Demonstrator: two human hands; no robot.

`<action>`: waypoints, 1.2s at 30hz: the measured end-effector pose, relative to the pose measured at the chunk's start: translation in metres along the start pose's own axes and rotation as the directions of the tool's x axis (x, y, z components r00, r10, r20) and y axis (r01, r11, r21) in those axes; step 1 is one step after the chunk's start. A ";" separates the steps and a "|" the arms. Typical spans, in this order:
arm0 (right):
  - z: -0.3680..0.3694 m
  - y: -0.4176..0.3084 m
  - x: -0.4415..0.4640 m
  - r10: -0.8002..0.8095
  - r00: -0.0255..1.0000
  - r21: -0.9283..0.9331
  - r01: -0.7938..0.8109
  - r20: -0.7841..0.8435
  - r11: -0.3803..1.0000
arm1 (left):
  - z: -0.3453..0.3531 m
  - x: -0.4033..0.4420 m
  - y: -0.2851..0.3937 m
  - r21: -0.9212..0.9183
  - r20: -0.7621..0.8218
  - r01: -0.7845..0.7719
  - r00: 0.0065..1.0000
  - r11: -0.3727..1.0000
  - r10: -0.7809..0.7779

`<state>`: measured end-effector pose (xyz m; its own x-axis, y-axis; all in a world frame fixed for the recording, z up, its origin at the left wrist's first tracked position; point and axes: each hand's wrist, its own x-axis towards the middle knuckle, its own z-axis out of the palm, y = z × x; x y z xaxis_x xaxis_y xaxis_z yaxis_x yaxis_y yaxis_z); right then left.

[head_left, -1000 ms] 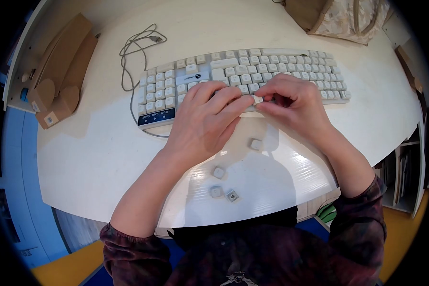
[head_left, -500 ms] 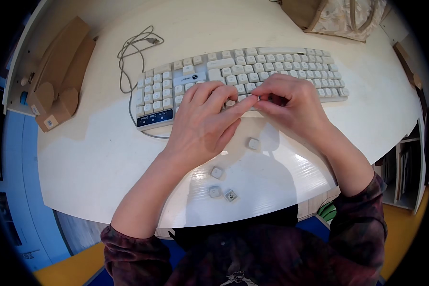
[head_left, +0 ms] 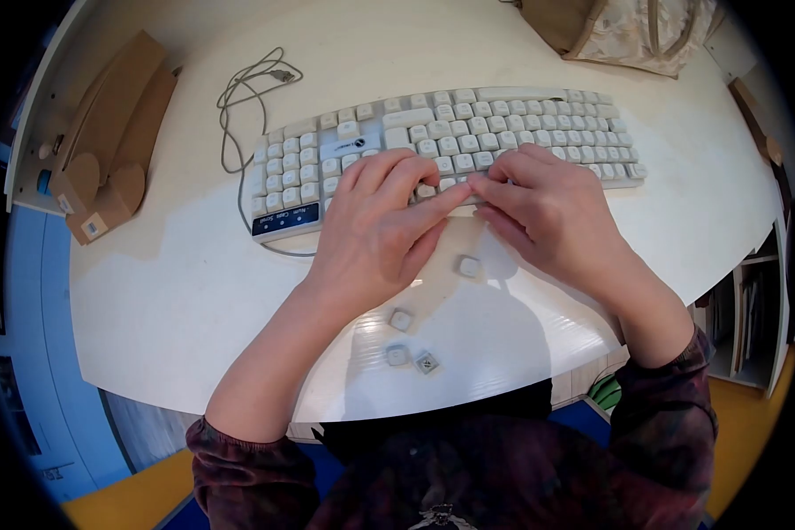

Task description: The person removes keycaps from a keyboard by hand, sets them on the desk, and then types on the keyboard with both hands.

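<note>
A white keyboard (head_left: pixel 521 124) lies on the table, its front edge hidden in part by my hands. My left hand (head_left: pixel 375 221) rests over its middle, the index finger stretched toward a key in the near row. Beside that fingertip, my right hand (head_left: pixel 552 208) touches the same spot with its index finger, the thumb apart and lower. What lies right under the two fingertips is hidden. Nearer to me are several loose keycaps: one keycap (head_left: pixel 470 266) below my hands, another keycap (head_left: pixel 400 319) lower left, and an overturned keycap (head_left: pixel 427 362) next to an upright keycap (head_left: pixel 397 355).
A grey USB cable (head_left: pixel 225 115) coils left of the keyboard. Brown cardboard (head_left: pixel 119 141) leans at the far left, and a beige bag (head_left: pixel 627 35) sits at the back right. The white table's (head_left: pixel 194 353) rounded front edge runs close to my body.
My right hand has opened from a pinch; its index finger now rests against the near row and its thumb has dropped away. The left hand has barely moved.
</note>
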<state>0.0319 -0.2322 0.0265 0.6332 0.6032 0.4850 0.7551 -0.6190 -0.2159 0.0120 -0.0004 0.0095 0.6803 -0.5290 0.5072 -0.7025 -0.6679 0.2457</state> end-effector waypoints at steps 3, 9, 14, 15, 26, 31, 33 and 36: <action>-0.003 0.002 0.001 0.007 1.000 0.012 -0.008 0.030 1.000 | 0.000 0.001 0.000 -0.003 0.001 0.002 1.000 1.000 -0.002; 0.001 0.008 0.001 0.002 0.999 0.098 0.002 -0.043 0.995 | 0.003 0.000 -0.004 0.040 -0.034 -0.039 0.999 0.998 0.040; -0.012 0.000 0.000 -0.016 0.990 0.330 -0.031 0.140 0.944 | 0.004 0.000 -0.005 0.046 -0.064 -0.047 0.997 0.998 0.049; -0.015 -0.003 -0.001 -0.036 0.976 0.379 -0.049 0.215 0.924 | 0.003 0.000 -0.005 0.042 -0.068 -0.046 0.996 0.998 0.049; 0.029 -0.046 -0.016 -0.369 0.929 0.334 0.347 0.004 0.876 | 0.006 -0.002 -0.010 0.034 -0.102 -0.074 0.992 0.997 0.077; 0.028 -0.047 -0.016 -0.406 0.914 0.300 0.380 0.027 0.875 | 0.005 -0.003 -0.010 0.041 -0.084 -0.062 0.994 0.997 0.065; 0.028 -0.045 -0.016 -0.374 0.927 0.341 0.349 0.007 0.873 | 0.004 -0.002 -0.009 0.041 -0.080 -0.060 0.995 0.997 0.063; 0.026 -0.039 -0.014 -0.257 0.966 0.449 0.242 -0.029 0.860 | 0.004 -0.003 -0.011 0.031 -0.096 -0.067 0.993 0.997 0.070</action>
<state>-0.0021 -0.2038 0.0062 0.4130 0.7269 0.5486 0.8791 -0.1610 -0.4485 0.0183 0.0060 0.0020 0.6066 -0.5214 0.6001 -0.7396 -0.6470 0.1854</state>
